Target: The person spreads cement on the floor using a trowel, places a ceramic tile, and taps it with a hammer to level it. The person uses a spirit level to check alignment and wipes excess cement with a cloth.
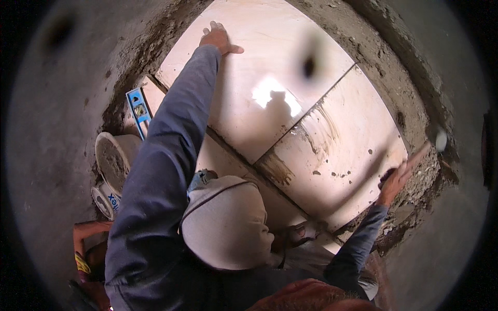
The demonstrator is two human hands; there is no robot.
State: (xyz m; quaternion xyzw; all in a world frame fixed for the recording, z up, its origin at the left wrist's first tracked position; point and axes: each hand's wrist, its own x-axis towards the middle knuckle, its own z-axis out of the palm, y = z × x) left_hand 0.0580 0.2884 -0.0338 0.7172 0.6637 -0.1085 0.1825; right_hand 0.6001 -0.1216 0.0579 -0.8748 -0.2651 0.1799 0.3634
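My left hand lies with fingers spread on the far left part of a large, glossy cream floor tile. It holds nothing. At the right, my right hand is stretched out along the outer edge of a second cream tile, with its fingers pointing away over the rubble and nothing visible in it. Smears and crumbs of brown mortar mark this tile near the joint. Below the joint, a rounded shape in light grey cloth covers part of the neighbouring tiles.
To the left, a blue spirit level leans near a mortar-stained bucket and a smaller white tub. Another person's arm with a yellow band shows at the lower left. Rough rubble borders the tiles, with grey concrete beyond.
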